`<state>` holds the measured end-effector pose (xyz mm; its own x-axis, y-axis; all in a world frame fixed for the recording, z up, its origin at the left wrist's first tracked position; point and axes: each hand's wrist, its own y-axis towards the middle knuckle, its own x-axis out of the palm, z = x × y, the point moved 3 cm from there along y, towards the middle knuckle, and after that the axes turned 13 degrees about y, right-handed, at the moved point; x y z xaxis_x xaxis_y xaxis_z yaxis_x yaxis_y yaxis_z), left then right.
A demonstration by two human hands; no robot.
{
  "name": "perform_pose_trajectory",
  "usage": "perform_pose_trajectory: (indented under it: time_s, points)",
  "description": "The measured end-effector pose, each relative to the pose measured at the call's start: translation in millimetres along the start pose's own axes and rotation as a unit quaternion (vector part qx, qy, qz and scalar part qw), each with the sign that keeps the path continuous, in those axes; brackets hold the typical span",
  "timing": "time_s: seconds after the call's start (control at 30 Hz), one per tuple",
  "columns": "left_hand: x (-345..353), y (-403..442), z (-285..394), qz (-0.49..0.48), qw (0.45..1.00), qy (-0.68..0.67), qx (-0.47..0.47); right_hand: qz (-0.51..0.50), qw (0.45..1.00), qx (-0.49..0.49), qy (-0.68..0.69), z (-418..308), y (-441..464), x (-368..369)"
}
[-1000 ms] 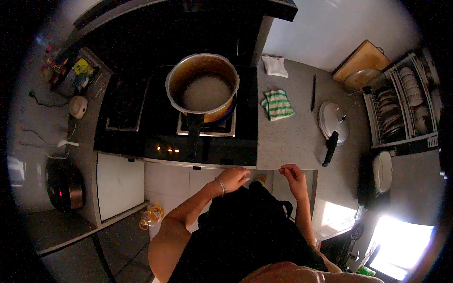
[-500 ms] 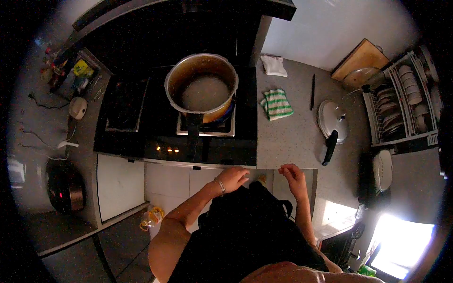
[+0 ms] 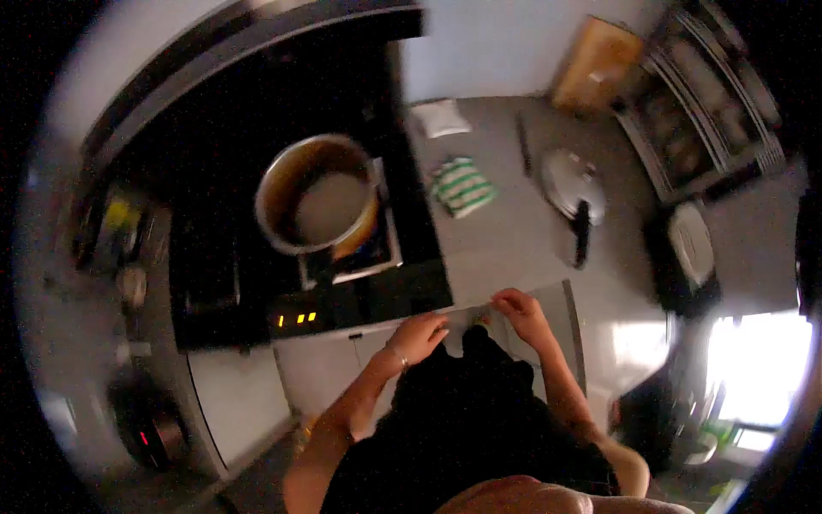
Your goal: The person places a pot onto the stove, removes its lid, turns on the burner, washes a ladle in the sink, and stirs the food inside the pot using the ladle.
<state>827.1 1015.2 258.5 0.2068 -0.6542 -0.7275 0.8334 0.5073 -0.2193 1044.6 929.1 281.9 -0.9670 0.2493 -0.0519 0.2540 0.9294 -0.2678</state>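
My left hand (image 3: 417, 337), with a bracelet at its wrist, hovers in front of the stove's front edge. Its fingers are loosely bent and hold nothing I can see. To its right, my right hand (image 3: 521, 313) is near the front edge of the counter, fingers half curled and apart, also with nothing visible in them. A deep metal pot (image 3: 267, 210) stands uncovered on the burner of the black stove (image 3: 402, 291), pale whitish contents inside and its dark handle toward me. The pot lid (image 3: 567, 184) with a black handle lies on the grey counter (image 3: 497, 253).
A green-and-white striped cloth (image 3: 464, 186) and a white cloth (image 3: 441, 118) lie right of the stove. A thin dark stick (image 3: 524, 141) is beside the lid. Farther right are a wooden cutting board (image 3: 597, 64) and a dish rack (image 3: 685, 103). At left sits a dark appliance (image 3: 145, 420) with a red light.
The view has turned and blurred, so stove and counter appear tilted and shifted left. Both hands stay in front of the counter, with little change in their pose.
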Motion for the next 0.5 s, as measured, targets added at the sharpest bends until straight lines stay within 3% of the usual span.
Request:
perform_pose_trajectory:
  time_s: [0.07,0.17,0.3,0.4,0.5]
  points:
    - [-5,4,15,-0.042,0.999,-0.017,-0.008,0.025,1.0,0.004,-0.017,-5,-9,0]
    - [-3,5,30,-0.02,0.999,-0.01,0.044,0.065,0.993,-0.075,-0.07,4,-26,-13]
    - [14,14,42,-0.049,0.995,0.022,0.087,0.098,0.986,-0.1,-0.085,7,-62,-37]
    - [29,11,57,-0.107,0.99,0.047,0.073,0.168,0.974,-0.085,-0.126,13,-102,-54]
    - [56,25,92,-0.122,0.976,0.101,0.152,0.292,0.939,-0.132,-0.127,32,-161,-102]
